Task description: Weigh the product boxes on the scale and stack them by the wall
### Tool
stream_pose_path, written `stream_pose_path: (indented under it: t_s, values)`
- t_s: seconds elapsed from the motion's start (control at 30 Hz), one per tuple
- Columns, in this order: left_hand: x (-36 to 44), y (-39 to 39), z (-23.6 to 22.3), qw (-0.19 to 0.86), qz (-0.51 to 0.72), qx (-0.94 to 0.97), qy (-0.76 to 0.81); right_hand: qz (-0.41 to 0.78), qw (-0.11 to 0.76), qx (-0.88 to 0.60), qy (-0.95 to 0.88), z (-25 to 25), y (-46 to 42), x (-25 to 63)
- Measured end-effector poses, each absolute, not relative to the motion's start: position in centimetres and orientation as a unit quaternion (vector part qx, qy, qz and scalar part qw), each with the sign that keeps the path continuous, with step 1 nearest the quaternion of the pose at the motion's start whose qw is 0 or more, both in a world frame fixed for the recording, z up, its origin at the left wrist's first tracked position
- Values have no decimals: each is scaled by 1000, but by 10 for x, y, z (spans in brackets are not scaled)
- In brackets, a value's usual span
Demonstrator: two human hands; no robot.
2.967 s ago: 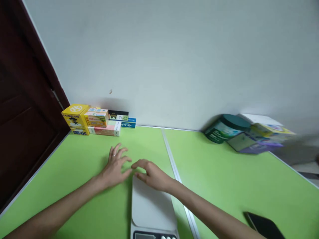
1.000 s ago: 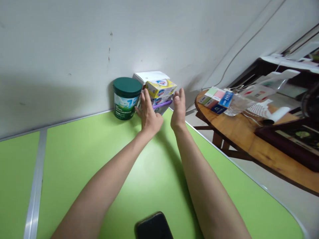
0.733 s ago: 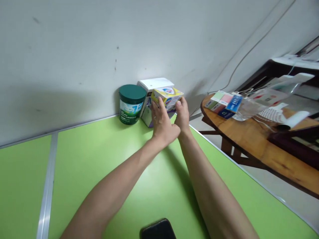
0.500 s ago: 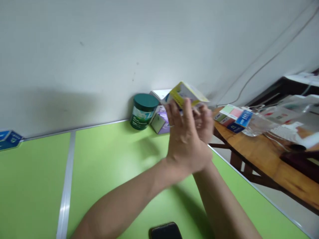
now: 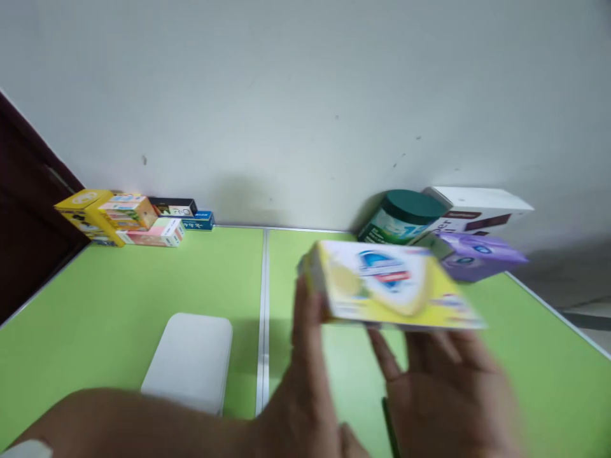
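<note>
A yellow box (image 5: 391,286) with a blue and red logo is held up over the green table (image 5: 119,299), close to the camera and blurred. My left hand (image 5: 305,388) grips its left end, fingers upright against the side. My right hand (image 5: 449,388) supports it from below with fingers curled under the box. A white scale (image 5: 188,359) lies on the table to the left of my hands.
A green-lidded tub (image 5: 405,219), a purple box (image 5: 470,254) and a white box (image 5: 477,207) stand at the back right by the wall. A stack of coloured boxes (image 5: 126,219) sits at the back left. A dark door (image 5: 23,222) borders the left edge.
Both hands took the yellow box off the stack by the tub and carried it towards me and left. The view swung left, so the scale and left-hand boxes show again.
</note>
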State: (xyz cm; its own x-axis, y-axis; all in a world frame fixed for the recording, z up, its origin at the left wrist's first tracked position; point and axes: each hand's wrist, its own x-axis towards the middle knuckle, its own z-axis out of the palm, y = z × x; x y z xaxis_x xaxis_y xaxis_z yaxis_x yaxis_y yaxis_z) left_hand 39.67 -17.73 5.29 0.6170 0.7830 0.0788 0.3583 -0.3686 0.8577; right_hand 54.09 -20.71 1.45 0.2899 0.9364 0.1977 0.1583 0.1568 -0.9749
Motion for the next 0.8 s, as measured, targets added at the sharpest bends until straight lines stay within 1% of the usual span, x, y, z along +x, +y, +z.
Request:
stream_pose_path:
  t_s: [0.07,0.13,0.23,0.3,0.4,0.43,0.5,0.57,0.63,0.73,0.8]
  values:
    - [356,-188,38,427,247,775,395,362,596,-509,-505,16,-224,503]
    - [325,-202,24,429,238,764,419,399,584,-477,-522,18,-239,473]
    - [303,-223,6,448,209,753,434,423,562,-488,-517,8,-258,450]
    - [304,-233,-6,474,197,744,429,408,579,-512,-486,-9,-268,447]
    - [316,-243,-25,514,214,735,387,372,617,-555,-416,-43,-284,447]
    - [320,-246,-32,526,218,733,372,365,621,-574,-390,-53,-291,447]
    - [325,-252,-45,543,208,729,360,369,601,-618,-347,-67,-304,445]
    - [325,-259,-53,540,193,726,380,358,568,-669,-319,-72,-315,443]
    - [322,-266,-56,521,190,731,399,306,552,-713,-304,-69,-322,439]
    - [311,-275,-49,504,208,743,388,231,559,-750,-266,-61,-328,431]
    - [300,-278,-40,493,239,751,369,215,566,-755,-251,-57,-328,421]
